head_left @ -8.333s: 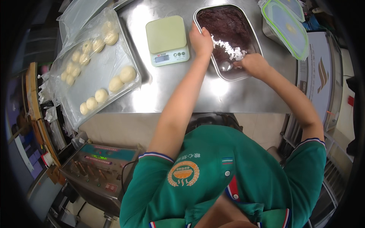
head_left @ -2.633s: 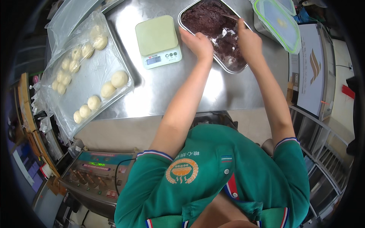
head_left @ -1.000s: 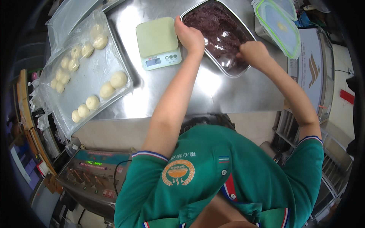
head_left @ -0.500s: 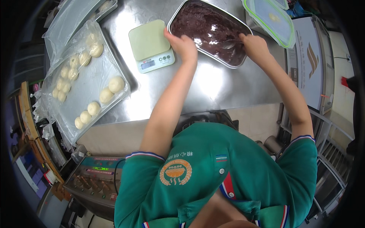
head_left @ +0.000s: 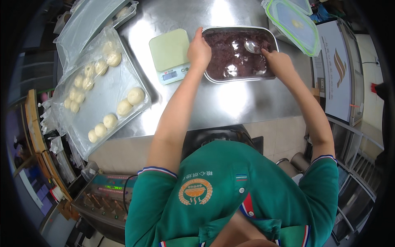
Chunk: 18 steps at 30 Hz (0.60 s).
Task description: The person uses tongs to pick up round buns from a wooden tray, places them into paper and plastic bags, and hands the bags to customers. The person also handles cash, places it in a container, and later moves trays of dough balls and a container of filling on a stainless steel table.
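A rectangular metal tray point(head_left: 236, 81) filled with glossy dark reddish-brown paste point(head_left: 222, 51) lies on the steel table in front of me. My left hand point(head_left: 199, 51) is closed on the tray's left rim. In my right hand point(head_left: 279, 64), at the tray's right side, is the handle of a metal spoon point(head_left: 252, 47). The spoon's bowl rests on or in the paste near the right end. Just left of my left hand stands a pale green kitchen scale point(head_left: 169, 49) with a small display and a bare platform.
To the left, a large metal sheet pan point(head_left: 111, 92) lined with clear plastic holds several round dough balls point(head_left: 135, 96). Another plastic-covered pan point(head_left: 84, 31) lies behind it. At the far right is a container with a clear green-edged lid point(head_left: 294, 25). The steel table's point(head_left: 230, 101) front edge runs before me.
The paste tray has turned so its long sides run nearly left to right. Both hands moved with it, and the spoon's bowl now faces up more and lies farther back.
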Each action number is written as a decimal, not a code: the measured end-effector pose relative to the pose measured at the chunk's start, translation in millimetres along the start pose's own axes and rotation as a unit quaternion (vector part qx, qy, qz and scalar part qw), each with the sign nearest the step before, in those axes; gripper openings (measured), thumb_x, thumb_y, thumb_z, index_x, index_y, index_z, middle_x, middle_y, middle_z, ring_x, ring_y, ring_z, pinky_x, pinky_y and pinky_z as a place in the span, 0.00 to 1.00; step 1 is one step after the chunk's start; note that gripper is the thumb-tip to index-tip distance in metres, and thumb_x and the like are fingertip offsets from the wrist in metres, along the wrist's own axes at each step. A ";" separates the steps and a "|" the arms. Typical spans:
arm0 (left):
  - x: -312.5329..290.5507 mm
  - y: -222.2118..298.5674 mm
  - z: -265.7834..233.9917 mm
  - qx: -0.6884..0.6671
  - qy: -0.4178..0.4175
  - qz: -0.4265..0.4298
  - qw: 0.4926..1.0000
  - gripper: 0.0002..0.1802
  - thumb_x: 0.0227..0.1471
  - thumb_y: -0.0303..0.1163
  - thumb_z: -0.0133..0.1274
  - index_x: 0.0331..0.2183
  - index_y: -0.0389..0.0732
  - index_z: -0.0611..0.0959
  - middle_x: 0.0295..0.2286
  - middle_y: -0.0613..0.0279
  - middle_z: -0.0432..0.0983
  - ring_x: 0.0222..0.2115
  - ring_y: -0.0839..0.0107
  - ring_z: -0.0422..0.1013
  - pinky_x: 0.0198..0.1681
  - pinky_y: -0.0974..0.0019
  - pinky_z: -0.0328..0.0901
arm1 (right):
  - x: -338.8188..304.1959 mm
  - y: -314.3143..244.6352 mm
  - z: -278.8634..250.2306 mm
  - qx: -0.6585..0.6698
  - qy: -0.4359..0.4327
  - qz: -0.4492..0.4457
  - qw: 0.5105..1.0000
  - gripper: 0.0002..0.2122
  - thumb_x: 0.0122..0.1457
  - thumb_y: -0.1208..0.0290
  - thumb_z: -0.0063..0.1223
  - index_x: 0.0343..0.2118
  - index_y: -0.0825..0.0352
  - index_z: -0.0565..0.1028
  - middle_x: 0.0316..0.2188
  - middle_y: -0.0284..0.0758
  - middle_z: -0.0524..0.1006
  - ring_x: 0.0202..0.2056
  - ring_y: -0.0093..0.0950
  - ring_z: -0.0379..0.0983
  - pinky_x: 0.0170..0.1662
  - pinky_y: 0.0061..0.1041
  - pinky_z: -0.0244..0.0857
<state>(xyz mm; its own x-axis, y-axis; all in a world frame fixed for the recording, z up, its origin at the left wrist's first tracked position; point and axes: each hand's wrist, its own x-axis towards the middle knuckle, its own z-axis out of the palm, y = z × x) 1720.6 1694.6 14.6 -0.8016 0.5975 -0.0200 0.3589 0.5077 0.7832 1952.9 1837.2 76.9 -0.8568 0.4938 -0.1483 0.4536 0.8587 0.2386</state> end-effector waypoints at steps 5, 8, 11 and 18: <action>-7.3 3.8 0.6 -0.012 0.022 -0.009 1.000 0.23 0.58 0.27 0.41 0.55 0.48 0.72 0.38 0.48 0.79 0.40 0.48 0.74 0.43 0.52 0.68 | 4.2 -14.2 -12.2 0.017 -0.067 -0.107 0.992 0.07 0.55 0.73 0.49 0.33 0.65 0.77 0.25 0.42 0.79 0.29 0.40 0.79 0.31 0.37 0.73; -6.3 3.5 -0.3 -0.013 0.010 -0.018 1.000 0.24 0.57 0.27 0.41 0.55 0.48 0.72 0.38 0.48 0.79 0.39 0.48 0.74 0.42 0.51 0.68 | 5.8 -13.6 -23.1 0.028 -0.095 -0.104 0.990 0.08 0.53 0.73 0.50 0.32 0.62 0.80 0.25 0.41 0.79 0.30 0.40 0.79 0.33 0.38 0.72; -3.4 2.2 0.5 0.003 -0.002 -0.021 1.000 0.24 0.55 0.26 0.42 0.54 0.49 0.73 0.38 0.49 0.78 0.39 0.49 0.74 0.41 0.51 0.68 | 8.2 -20.4 -27.5 0.075 -0.049 -0.142 0.986 0.10 0.49 0.75 0.50 0.33 0.59 0.82 0.28 0.42 0.80 0.34 0.39 0.78 0.36 0.40 0.72; -3.9 1.5 0.7 0.001 0.007 -0.001 1.000 0.24 0.54 0.24 0.42 0.54 0.46 0.73 0.38 0.51 0.78 0.39 0.50 0.74 0.42 0.52 0.68 | 18.3 -15.9 -25.7 0.073 -0.025 -0.035 0.996 0.18 0.52 0.74 0.49 0.46 0.49 0.79 0.31 0.41 0.80 0.34 0.41 0.78 0.37 0.39 0.72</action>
<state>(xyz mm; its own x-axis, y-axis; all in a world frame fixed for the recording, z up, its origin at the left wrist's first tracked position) 1724.6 1693.5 15.4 -0.8088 0.5879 -0.0138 0.3573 0.5100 0.7825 1923.6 1829.1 95.1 -0.8756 0.4359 -0.2082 0.4277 0.8999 0.0849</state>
